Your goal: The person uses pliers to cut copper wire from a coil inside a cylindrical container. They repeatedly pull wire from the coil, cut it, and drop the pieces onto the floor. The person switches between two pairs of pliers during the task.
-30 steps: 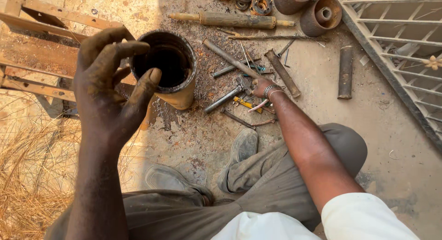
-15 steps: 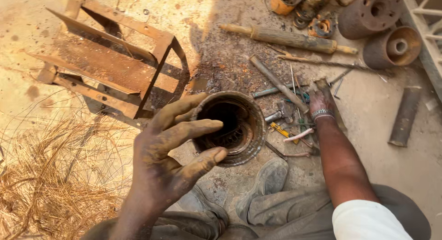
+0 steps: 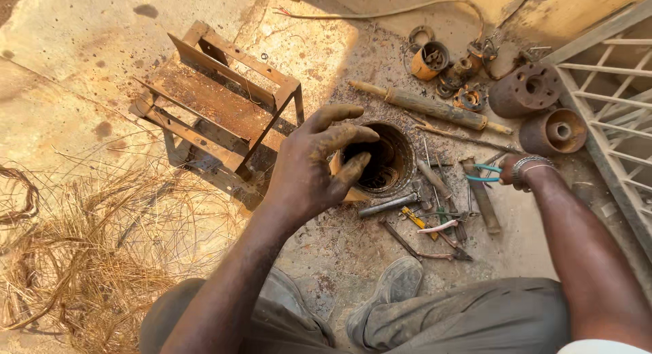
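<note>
My left hand (image 3: 309,170) is dirty and rests on the near rim of a round metal cylinder (image 3: 397,157) standing on the ground. Its fingers curl over the dark opening, where wire windings show inside. My right hand (image 3: 511,172), with a metal bracelet on the wrist, reaches to the right of the cylinder. It is closed around the teal handles of a pair of pliers (image 3: 483,173). Between the two hands lies a scatter of hand tools (image 3: 435,221).
A rusty metal frame stand (image 3: 217,109) lies at the left of the cylinder. A tangle of thin copper-coloured wire (image 3: 81,259) covers the ground at the left. Behind are a long wooden-handled tool (image 3: 428,106), rusty round parts (image 3: 530,89) and a metal grille (image 3: 611,89). My shoe (image 3: 394,286) is below.
My right hand has left the pile of tools, moved right and taken hold of the teal pliers. My left hand stays at the cylinder. The view has tilted farther over the cylinder.
</note>
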